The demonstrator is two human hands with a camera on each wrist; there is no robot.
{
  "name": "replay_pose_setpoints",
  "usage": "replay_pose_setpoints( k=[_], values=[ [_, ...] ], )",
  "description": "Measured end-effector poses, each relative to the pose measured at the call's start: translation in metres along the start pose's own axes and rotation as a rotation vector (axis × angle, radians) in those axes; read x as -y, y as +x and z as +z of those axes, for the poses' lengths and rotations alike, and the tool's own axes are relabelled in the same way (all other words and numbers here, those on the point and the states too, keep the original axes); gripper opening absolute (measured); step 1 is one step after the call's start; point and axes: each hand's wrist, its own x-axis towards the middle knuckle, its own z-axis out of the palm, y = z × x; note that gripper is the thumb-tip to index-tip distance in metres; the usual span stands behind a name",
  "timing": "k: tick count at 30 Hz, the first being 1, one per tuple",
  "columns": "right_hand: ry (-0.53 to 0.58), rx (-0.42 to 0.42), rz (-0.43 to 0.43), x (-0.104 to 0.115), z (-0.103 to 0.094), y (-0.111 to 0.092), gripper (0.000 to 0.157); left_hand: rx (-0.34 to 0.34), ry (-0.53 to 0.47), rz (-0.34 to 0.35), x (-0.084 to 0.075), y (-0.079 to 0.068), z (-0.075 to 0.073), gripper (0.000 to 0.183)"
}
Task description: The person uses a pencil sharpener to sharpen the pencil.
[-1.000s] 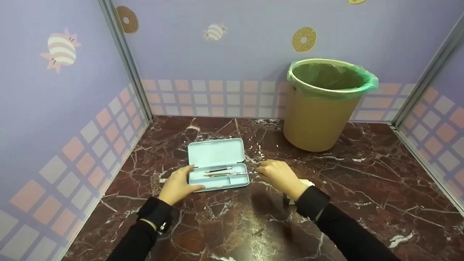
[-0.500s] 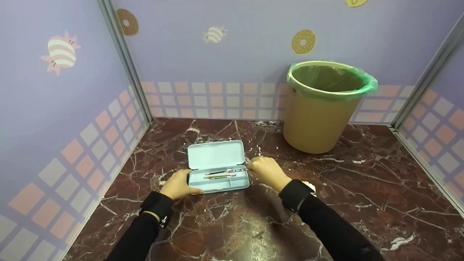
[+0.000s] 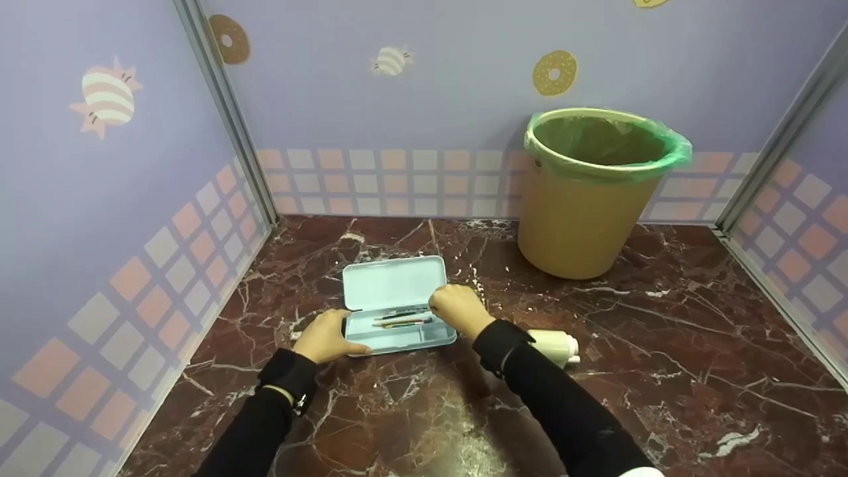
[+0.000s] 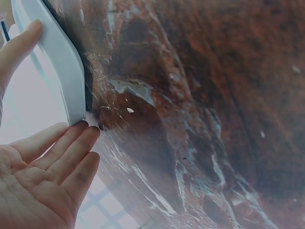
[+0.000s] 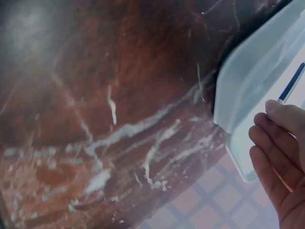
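A pale blue pencil case lies on the marbled table with its lid laid back. Several slim pencils rest in its tray. My left hand steadies the case's left end. In the left wrist view its thumb lies over the rim, and its nearly straight fingertips touch the corner. Over the tray's right end, my right hand has thumb and fingers together. The right wrist view shows these at the pale end of a slim dark blue pencil; the pinched part is hidden.
A tan bin with a green liner stands at the back right. Partly behind the right sleeve lies a cream object with a white end and small peg. White crumbs are scattered behind the right hand. Patterned panels border three sides.
My right hand has moved left, from beside the case to over the tray, bringing a pencil in. The cream object has come out from behind the right sleeve. My left hand stays put.
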Motion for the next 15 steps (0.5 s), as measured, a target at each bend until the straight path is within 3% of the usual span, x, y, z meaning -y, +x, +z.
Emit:
replay_pose_setpoints(
  k=[7, 15],
  values=[
    [-0.014, 0.062, 0.011, 0.0, 0.014, 0.005, 0.017, 0.011, 0.004, -0.022, -0.001, 0.001, -0.002, 0.075],
    [-0.047, 0.077, 0.017, 0.004, 0.016, 0.01, 0.014, 0.016, 0.02, -0.021, -0.004, -0.001, -0.003, 0.079]
  ],
)
